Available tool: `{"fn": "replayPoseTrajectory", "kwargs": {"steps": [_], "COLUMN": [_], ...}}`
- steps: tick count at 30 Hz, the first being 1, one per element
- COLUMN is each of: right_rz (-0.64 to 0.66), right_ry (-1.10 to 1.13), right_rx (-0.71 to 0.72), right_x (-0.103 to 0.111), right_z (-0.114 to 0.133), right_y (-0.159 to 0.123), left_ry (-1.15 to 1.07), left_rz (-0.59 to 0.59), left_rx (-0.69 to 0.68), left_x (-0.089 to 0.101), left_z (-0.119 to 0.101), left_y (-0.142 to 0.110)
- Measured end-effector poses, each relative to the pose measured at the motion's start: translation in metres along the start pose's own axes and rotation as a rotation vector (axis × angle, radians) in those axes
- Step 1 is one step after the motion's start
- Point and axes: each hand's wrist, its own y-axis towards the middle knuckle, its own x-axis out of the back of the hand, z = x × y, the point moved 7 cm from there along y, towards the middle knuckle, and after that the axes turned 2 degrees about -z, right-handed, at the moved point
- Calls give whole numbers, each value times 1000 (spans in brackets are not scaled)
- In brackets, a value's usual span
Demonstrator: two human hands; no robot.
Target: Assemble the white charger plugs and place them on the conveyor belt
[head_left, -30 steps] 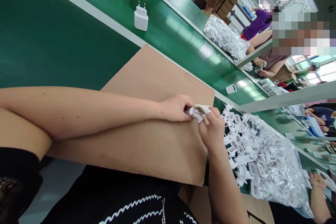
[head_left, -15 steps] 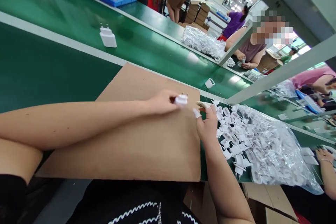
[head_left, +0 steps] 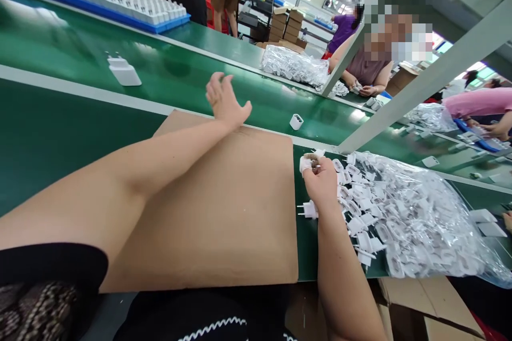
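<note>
My left hand [head_left: 228,100] reaches over the green belt [head_left: 176,77], fingers spread and nothing in them. Its wrist is above the far edge of a brown cardboard sheet [head_left: 224,208]. My right hand [head_left: 322,178] is at the left side of a heap of white plug parts [head_left: 362,197]. Its fingers, with pale covers on the tips, are curled together; whether a part is between them is hard to see. A white two-pin plug piece [head_left: 309,210] lies just below that hand. On the belt are a white charger with pins [head_left: 125,72] and a white housing [head_left: 296,121].
A clear plastic bag [head_left: 432,218] of parts lies at the right. A grey slanted post [head_left: 416,80] rises behind the heap. Across the belt are a blue tray [head_left: 160,25] of white pieces, another bag [head_left: 294,64] and a seated person [head_left: 370,72]. Cardboard boxes [head_left: 424,298] stand below right.
My left hand has let go of the white plug it held and moved up and left over the belt, fingers spread. My right hand has curled its fingers at the heap's edge.
</note>
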Motion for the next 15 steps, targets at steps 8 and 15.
{"fn": "replayPoseTrajectory", "kwargs": {"steps": [8,15], "right_rz": [401,570], "right_ry": [791,1032], "right_rx": [-408,-560], "right_x": [-37,-41], "right_z": [12,17], "right_y": [-24,-30], "left_ry": [-57,0], "left_rz": [469,480], "left_rx": [-180,-163], "left_x": [-114,-140], "left_z": [-108,-125], "left_y": [-40,-37]}}
